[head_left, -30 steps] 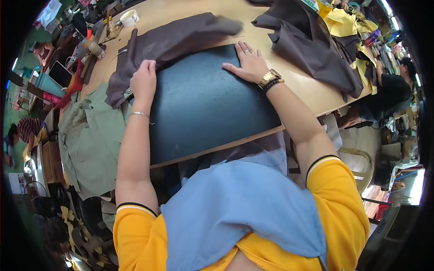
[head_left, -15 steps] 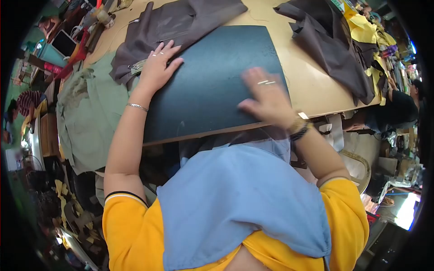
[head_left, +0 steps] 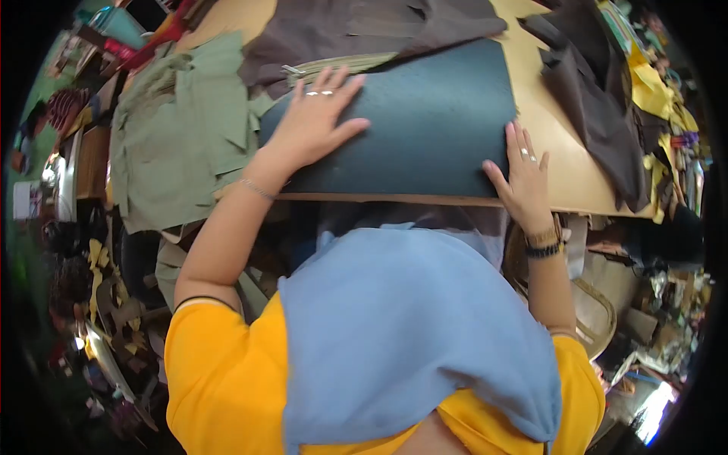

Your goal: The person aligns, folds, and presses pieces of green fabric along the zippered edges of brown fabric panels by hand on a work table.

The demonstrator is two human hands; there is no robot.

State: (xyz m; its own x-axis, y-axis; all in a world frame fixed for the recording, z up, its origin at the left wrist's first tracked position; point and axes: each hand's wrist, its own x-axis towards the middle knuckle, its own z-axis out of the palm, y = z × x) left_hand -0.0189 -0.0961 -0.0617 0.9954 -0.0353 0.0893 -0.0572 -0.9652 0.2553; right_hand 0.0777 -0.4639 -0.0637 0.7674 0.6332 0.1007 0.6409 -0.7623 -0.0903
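A dark, smooth sheet [head_left: 425, 129] lies flat along the near edge of the table. My left hand [head_left: 318, 114] rests on its left part, fingers spread, with the fingertips near a khaki zipper strip [head_left: 341, 67]. That strip lies by the brown fabric [head_left: 379, 23] behind the sheet. At the sheet's right edge is my right hand [head_left: 525, 178], its fingers stretched out and the thumb on the sheet. Neither hand grips anything.
Olive-green fabric [head_left: 182, 136] hangs over the table's left side. More brown fabric [head_left: 591, 98] lies at the right, beside yellow material [head_left: 652, 91]. The tan table [head_left: 561, 152] shows between them. Another person's dark clothing [head_left: 667, 235] is at the far right.
My right hand has moved from the sheet's surface to its right edge. The left hand stays on the left part. The view has shifted, and more of the zipper strip shows.
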